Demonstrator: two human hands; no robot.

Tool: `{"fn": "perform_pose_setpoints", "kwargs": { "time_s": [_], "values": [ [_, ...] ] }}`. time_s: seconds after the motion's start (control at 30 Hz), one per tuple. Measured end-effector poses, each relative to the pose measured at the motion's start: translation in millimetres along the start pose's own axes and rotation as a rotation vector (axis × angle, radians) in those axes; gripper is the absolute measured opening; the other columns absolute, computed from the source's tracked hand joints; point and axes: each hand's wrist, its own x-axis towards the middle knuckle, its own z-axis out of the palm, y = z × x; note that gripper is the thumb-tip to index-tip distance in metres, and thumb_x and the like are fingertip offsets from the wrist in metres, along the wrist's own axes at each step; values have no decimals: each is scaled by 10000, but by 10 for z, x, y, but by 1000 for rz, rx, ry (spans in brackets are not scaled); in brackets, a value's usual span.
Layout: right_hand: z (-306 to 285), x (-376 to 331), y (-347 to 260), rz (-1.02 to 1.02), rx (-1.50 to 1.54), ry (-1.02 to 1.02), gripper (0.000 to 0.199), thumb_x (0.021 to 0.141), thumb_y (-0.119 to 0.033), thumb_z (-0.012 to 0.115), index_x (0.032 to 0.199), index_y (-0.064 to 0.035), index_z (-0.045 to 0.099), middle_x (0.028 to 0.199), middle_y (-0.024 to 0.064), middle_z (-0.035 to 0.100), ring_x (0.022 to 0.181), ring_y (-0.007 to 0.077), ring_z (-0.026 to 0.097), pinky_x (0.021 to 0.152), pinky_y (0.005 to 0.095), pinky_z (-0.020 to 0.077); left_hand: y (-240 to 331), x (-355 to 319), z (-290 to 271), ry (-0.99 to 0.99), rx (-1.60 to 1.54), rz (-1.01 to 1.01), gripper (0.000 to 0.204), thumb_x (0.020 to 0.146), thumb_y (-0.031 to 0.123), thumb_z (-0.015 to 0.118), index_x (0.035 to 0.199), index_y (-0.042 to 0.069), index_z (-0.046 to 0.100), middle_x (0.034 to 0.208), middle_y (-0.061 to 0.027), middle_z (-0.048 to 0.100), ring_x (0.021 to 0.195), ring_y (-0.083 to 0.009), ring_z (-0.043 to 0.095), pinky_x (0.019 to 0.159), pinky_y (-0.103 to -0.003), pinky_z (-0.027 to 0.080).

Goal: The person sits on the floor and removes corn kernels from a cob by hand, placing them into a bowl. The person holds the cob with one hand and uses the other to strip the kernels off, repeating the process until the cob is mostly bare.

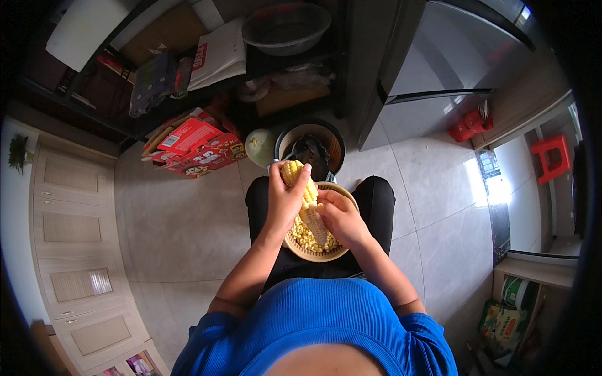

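My left hand [283, 199] grips a yellow corn cob [293, 172] near its upper end, holding it slanted over a round woven basket [345, 194] that rests on my lap. My right hand [342, 216] presses on the cob's lower half, which is stripped bare and pale [313, 224]. Loose yellow kernels [302, 237] lie in the basket under both hands. I sit in black trousers and a blue top.
A black bucket with dark contents [310, 147] and a pale green melon [259, 146] stand just past my knees. Red cartons [199, 147] lie on the tiled floor at the left. A dark shelf unit with a metal bowl [285, 26] stands behind. Pale cabinets [72, 244] line the left.
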Motion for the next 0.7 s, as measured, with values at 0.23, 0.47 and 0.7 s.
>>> {"fn": "perform_pose_setpoints", "kwargs": {
  "time_s": [0.23,0.47,0.7],
  "values": [
    [90,-22,31,-151,-162,-50,408,820,-60,577,1166,66,401,1061,106,525,975,138,519,853,264,420,-10,-32,53,21,31,2,363,817,146,621,987,39,319,858,-100,504,624,-155,587,517,-258,514],
    [90,-56,-26,-149,-268,-64,402,816,-35,509,1183,78,389,1047,109,534,951,135,530,818,250,435,10,7,19,23,-73,-91,359,828,141,603,990,56,294,883,-114,489,616,-168,590,511,-267,526],
    [96,-38,20,-105,-182,16,338,833,-22,479,1151,75,416,1032,95,540,925,126,531,802,241,432,15,-31,39,8,-44,-50,340,833,135,601,987,62,307,854,-96,506,627,-158,592,517,-263,515]
  ]
}}
